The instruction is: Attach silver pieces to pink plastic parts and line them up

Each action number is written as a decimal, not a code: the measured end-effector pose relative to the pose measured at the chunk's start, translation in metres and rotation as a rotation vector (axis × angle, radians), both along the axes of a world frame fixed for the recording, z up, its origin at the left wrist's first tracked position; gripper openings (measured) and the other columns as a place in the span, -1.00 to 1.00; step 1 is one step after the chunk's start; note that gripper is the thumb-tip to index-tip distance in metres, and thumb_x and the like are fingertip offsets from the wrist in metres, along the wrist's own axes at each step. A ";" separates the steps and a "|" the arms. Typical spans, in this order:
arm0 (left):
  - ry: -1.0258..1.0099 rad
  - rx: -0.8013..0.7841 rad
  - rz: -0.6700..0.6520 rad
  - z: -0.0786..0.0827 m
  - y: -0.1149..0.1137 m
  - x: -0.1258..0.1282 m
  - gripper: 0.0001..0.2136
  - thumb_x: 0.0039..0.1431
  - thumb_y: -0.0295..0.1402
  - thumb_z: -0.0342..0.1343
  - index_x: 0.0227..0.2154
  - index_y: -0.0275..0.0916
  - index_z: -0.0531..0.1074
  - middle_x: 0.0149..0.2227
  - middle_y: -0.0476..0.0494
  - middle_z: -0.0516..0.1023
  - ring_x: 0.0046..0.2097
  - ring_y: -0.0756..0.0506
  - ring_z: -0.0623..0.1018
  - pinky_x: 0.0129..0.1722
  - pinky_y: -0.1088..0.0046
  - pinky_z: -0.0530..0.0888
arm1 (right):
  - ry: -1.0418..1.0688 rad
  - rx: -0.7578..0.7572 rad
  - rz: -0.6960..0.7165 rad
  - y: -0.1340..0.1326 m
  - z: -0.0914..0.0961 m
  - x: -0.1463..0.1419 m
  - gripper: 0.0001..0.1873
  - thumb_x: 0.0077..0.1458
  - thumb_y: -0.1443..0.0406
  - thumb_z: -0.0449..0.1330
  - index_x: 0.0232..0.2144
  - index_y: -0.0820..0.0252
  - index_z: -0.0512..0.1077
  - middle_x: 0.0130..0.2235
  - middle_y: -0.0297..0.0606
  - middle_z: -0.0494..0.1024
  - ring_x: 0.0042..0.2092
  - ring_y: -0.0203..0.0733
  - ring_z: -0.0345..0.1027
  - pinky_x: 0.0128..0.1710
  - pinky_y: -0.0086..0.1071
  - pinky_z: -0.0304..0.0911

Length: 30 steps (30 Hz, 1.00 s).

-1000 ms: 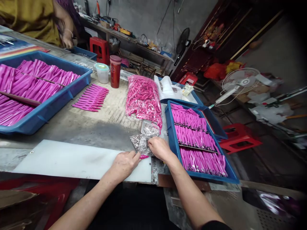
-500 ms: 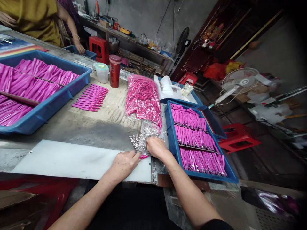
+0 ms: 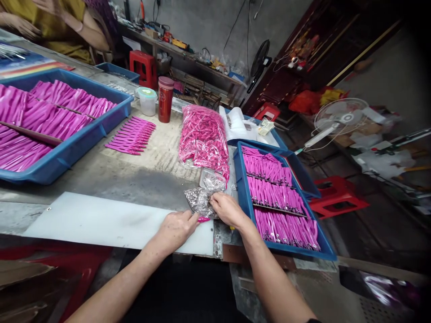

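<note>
My left hand (image 3: 175, 229) rests on a white board (image 3: 101, 220) at the table's near edge, fingers closed on a small pink plastic piece (image 3: 203, 219) whose tip sticks out to the right. My right hand (image 3: 227, 209) lies just to its right, fingertips pinched in a clear bag of small silver metal parts (image 3: 198, 199). What those fingers hold is too small to make out. A small clear tub of the same metal parts (image 3: 211, 181) stands just behind the bag.
A blue tray of pink pieces (image 3: 279, 197) lies at the right, a larger blue tray (image 3: 60, 130) at the left. A clear bag of pink parts (image 3: 204, 139), a row of pink pieces (image 3: 133, 136), a red cup (image 3: 165, 99) and a lidded tub (image 3: 147, 100) stand further back. Another person (image 3: 57, 22) sits at the far left.
My hands have stayed at the bag and the pink piece, the right fingers shifting slightly. The other person at the far left has raised their arms.
</note>
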<state>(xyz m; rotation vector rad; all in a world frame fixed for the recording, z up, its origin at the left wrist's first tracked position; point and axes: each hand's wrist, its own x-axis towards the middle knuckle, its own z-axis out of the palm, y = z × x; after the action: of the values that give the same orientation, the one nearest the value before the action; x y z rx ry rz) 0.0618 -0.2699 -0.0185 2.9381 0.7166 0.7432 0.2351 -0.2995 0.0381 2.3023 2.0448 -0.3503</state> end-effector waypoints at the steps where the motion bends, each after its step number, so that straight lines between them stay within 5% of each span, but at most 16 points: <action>1: 0.003 -0.002 0.000 0.000 0.000 0.000 -0.79 0.17 -0.32 -0.15 -0.46 -0.22 0.34 -0.61 0.01 0.33 -0.58 0.03 0.35 -0.59 0.51 0.18 | 0.035 0.018 -0.003 -0.001 0.001 0.000 -0.77 0.10 0.35 -0.11 -0.48 0.23 0.31 -0.43 -0.29 0.40 -0.35 -0.30 0.25 -0.38 -0.48 0.01; 10: 0.034 -0.048 -0.003 0.000 -0.001 -0.001 -0.80 0.17 -0.32 -0.16 -0.42 -0.22 0.35 -0.60 0.00 0.33 -0.57 0.04 0.36 -0.57 0.51 0.20 | 0.317 0.029 -0.007 -0.023 0.011 -0.012 -0.78 0.09 0.33 -0.09 -0.56 0.20 0.24 -0.52 -0.39 0.29 -0.43 -0.35 0.14 -0.45 -0.51 -0.02; 30: 0.106 -0.031 -0.023 -0.001 -0.001 0.000 -0.82 0.17 -0.36 -0.15 -0.45 -0.24 0.31 -0.58 -0.02 0.34 -0.55 0.00 0.39 -0.58 0.49 0.19 | 0.225 0.015 -0.071 -0.033 -0.010 -0.035 -0.77 0.04 0.37 -0.07 -0.58 0.21 0.31 -0.53 -0.34 0.37 -0.46 -0.34 0.15 -0.47 -0.49 -0.07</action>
<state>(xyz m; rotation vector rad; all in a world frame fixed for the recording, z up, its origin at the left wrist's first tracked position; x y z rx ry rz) 0.0617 -0.2709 -0.0193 2.9704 0.6936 0.5723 0.1997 -0.3325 0.0282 2.4497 2.0679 -0.6261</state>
